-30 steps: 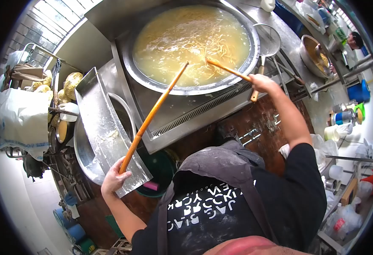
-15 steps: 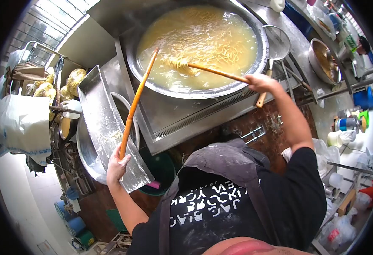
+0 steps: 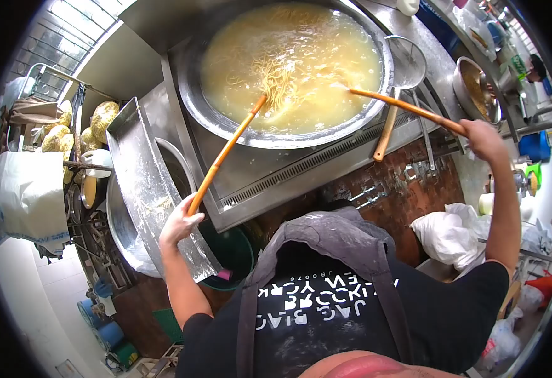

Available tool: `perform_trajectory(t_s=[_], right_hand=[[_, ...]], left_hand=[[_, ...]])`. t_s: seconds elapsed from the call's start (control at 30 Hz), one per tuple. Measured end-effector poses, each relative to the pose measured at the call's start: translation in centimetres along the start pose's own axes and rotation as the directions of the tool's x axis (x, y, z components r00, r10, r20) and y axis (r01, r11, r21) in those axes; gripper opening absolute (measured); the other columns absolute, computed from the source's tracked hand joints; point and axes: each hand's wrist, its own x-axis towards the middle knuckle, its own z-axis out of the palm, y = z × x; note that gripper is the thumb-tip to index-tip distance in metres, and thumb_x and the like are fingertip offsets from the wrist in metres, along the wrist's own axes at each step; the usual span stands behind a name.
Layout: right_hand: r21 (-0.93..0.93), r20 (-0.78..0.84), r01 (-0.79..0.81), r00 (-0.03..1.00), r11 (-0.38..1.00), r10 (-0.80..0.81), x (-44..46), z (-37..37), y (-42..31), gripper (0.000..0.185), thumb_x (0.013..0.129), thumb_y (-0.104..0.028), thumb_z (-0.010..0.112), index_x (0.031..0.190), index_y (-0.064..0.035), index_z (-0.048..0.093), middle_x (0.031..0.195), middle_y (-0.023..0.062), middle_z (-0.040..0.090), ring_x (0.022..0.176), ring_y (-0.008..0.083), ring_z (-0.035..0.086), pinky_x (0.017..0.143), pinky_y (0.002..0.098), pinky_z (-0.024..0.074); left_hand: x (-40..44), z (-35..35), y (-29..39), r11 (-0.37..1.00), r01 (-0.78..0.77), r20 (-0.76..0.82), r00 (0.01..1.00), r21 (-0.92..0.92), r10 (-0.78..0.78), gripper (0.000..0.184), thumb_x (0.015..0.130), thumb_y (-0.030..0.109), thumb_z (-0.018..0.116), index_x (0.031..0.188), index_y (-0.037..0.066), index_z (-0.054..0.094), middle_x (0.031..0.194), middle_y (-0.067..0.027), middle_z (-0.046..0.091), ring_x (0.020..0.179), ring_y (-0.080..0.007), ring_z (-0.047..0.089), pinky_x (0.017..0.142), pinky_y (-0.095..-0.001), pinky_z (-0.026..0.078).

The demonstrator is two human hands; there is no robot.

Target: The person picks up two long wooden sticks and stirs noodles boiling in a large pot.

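My left hand (image 3: 180, 223) is closed around the lower end of a long wooden stick (image 3: 220, 162). That stick's far tip meets a clump of yellow noodles (image 3: 279, 85) in cloudy liquid. Out to the right, my right hand (image 3: 485, 140) grips a second wooden stick (image 3: 408, 110), whose far end reaches over the rim into the liquid near the right of the pot. The wide metal pot (image 3: 276, 140) sits in a steel stove. Foam and ripples show on the liquid around both tips.
A wire strainer (image 3: 386, 133) with a wooden handle lies at the pot's right. Beyond it stands a metal bowl (image 3: 466, 85). On my left, a floury metal trough (image 3: 138, 157) rests across a large basin (image 3: 115, 211). White plastic bags (image 3: 449, 234) lie at lower right.
My right hand has swung outward to the right, drawing its stick away from the noodles. The left stick's tip has moved right and down into the noodle clump.
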Motion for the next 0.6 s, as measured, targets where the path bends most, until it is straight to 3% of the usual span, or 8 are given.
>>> perform_trajectory(t_s=[0.03, 0.1, 0.13, 0.2, 0.3, 0.33, 0.47, 0.6], right_hand=[[-0.003, 0.055, 0.012, 0.998, 1.0, -0.012, 1.7, 2.2, -0.9, 0.008, 0.088, -0.001, 0.055, 0.095, -0.0053, 0.057, 0.088, 0.0222, 0.065, 0.088, 0.0428, 0.064, 0.077, 0.0514, 0.0492], [0.211, 0.081, 0.152, 0.982, 0.966, -0.172, 6.3, 10.4, -1.2, 0.01, 0.09, -0.008, 0.058, 0.099, -0.0061, 0.056, 0.09, 0.0213, 0.066, 0.089, 0.0428, 0.064, 0.076, 0.0519, 0.0502], [0.138, 0.099, 0.294, 0.946, 0.946, -0.309, 7.7, 13.4, -3.1, 0.02, 0.09, -0.017, 0.063, 0.104, -0.0062, 0.054, 0.092, 0.0219, 0.066, 0.091, 0.0425, 0.065, 0.077, 0.0521, 0.0509], [0.26, 0.184, 0.232, 0.941, 0.937, -0.284, 9.1, 15.9, -9.2, 0.029, 0.09, -0.021, 0.066, 0.11, -0.0043, 0.053, 0.1, 0.0238, 0.067, 0.099, 0.044, 0.064, 0.084, 0.0514, 0.0514], [0.426, 0.119, 0.271, 0.929, 0.863, -0.35, 11.1, 20.6, -16.3, 0.032, 0.091, -0.021, 0.066, 0.114, -0.0022, 0.053, 0.104, 0.0257, 0.067, 0.102, 0.0452, 0.063, 0.087, 0.0517, 0.0508], [0.456, 0.099, 0.287, 0.925, 0.843, -0.368, 11.7, 21.8, -18.3, 0.032, 0.091, -0.022, 0.066, 0.113, -0.0017, 0.054, 0.103, 0.026, 0.067, 0.102, 0.0451, 0.064, 0.087, 0.0514, 0.0505], [0.602, 0.04, 0.332, 0.896, 0.726, -0.443, 11.5, 21.0, -23.5, 0.031, 0.091, -0.023, 0.068, 0.109, 0.0002, 0.056, 0.1, 0.0261, 0.067, 0.099, 0.0435, 0.065, 0.084, 0.0501, 0.0499], [0.686, 0.024, 0.328, 0.882, 0.649, -0.471, 10.3, 19.2, -25.7, 0.03, 0.091, -0.023, 0.069, 0.106, 0.0005, 0.057, 0.095, 0.024, 0.067, 0.092, 0.0387, 0.065, 0.079, 0.0467, 0.0499]], left_hand=[[-1.6, -0.6, 0.2, 0.996, 0.084, -0.01, 0.996, -0.003, -0.084, 0.064, 0.085, 0.007, 0.074, 0.143, 0.001, 0.049, 0.103, -0.0018, 0.058, 0.08, -0.0096, 0.054, 0.072, -0.0238, 0.047], [-4.6, -1.4, -0.7, 0.984, 0.127, -0.032, 0.991, -0.126, -0.132, 0.069, 0.084, 0.009, 0.077, 0.146, 0.003, 0.048, 0.102, 0.0, 0.057, 0.073, -0.0061, 0.048, 0.063, -0.0219, 0.042], [-6.7, -1.9, 0.4, 0.975, 0.161, -0.044, 0.985, -0.15, -0.17, 0.07, 0.084, 0.009, 0.077, 0.146, 0.003, 0.047, 0.102, 0.0004, 0.057, 0.071, -0.0055, 0.046, 0.062, -0.0213, 0.04], [-9.5, -2.3, -1.3, 0.953, 0.156, -0.061, 0.982, -0.261, -0.177, 0.074, 0.084, 0.011, 0.08, 0.149, 0.003, 0.045, 0.105, 0.002, 0.058, 0.069, -0.0031, 0.043, 0.06, -0.0187, 0.036], [-12.7, -1.9, -1.2, 0.932, 0.15, -0.12, 0.973, -0.329, -0.199, 0.076, 0.084, 0.01, 0.08, 0.15, 0.001, 0.043, 0.114, 0.0012, 0.057, 0.077, -0.0039, 0.049, 0.066, -0.0182, 0.041], [-13.0, -1.8, -2.8, 0.932, 0.067, -0.153, 0.98, -0.356, -0.129, 0.076, 0.084, 0.008, 0.08, 0.15, 0.0, 0.042, 0.125, -0.001, 0.055, 0.092, -0.006, 0.053, 0.077, -0.019, 0.045], [-13.7, -2.2, -4.3, 0.938, 0.041, -0.19, 0.975, -0.345, -0.112, 0.076, 0.085, 0.007, 0.079, 0.15, -0.003, 0.041, 0.137, -0.0056, 0.052, 0.118, -0.0125, 0.052, 0.1, -0.0248, 0.042], [-13.1, -2.2, -4.5, 0.948, -0.005, -0.196, 0.979, -0.32, -0.061, 0.074, 0.086, 0.006, 0.077, 0.149, -0.004, 0.041, 0.142, -0.0079, 0.051, 0.131, -0.0163, 0.047, 0.111, -0.0286, 0.035]])
